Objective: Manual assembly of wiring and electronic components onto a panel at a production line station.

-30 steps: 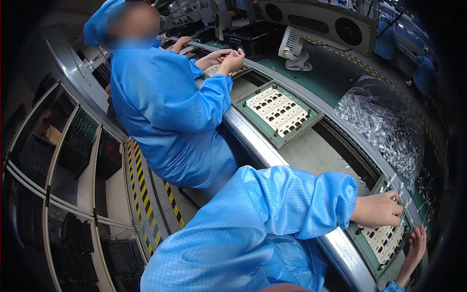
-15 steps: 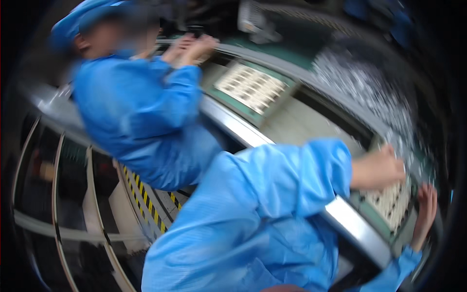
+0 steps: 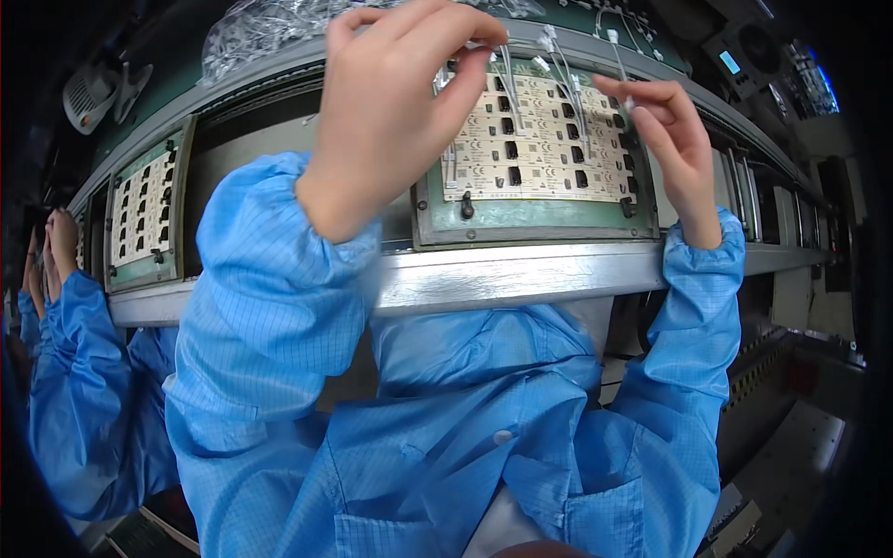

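Observation:
A cream circuit board panel [image 3: 544, 174] with rows of black connectors sits in a green-and-grey frame [image 3: 521, 221] in front of me. Thin white cables [image 3: 579, 121] with small white plugs lie across its upper part. My left hand [image 3: 386, 116] is over the panel's left side, thumb and index finger pinched on a white cable; the hand hides part of the panel. At the panel's upper right corner, my right hand [image 3: 677, 139] has thumb and fingertips closed round a white plug end of another cable [image 3: 616, 51].
A metal rail [image 3: 502, 277] runs along the near side. Beyond the line lies a clear bag of cables [image 3: 265, 42], with a white fan-like device [image 3: 98, 98] farther left. A second framed panel [image 3: 142, 209] stands left, near a co-worker's hands [image 3: 60, 246].
The view has swung from the left onto the panel before me, and the co-worker has shifted to the left edge. Both my hands are now over the panel with cables in the fingers.

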Action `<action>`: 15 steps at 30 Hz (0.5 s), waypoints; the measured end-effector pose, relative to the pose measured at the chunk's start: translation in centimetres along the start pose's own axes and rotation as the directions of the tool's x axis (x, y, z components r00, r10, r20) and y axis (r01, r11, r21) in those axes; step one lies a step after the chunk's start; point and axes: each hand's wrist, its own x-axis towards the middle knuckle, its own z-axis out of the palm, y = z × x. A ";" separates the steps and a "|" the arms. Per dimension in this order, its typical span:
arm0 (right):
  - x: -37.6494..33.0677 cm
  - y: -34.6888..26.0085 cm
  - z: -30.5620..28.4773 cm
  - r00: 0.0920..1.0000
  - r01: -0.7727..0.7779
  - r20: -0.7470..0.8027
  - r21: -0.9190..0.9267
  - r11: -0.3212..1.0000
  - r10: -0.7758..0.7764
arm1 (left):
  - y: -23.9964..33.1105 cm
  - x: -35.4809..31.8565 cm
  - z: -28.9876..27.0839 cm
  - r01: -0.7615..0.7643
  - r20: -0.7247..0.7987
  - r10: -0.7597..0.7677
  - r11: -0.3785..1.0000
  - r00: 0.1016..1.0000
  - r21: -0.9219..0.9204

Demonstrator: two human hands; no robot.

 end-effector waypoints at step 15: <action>0.0 -1.4 3.2 0.998 0.016 0.057 -0.378 0.926 0.006 | -1.6 -2.1 1.7 -0.316 -0.142 0.327 0.944 0.934 0.100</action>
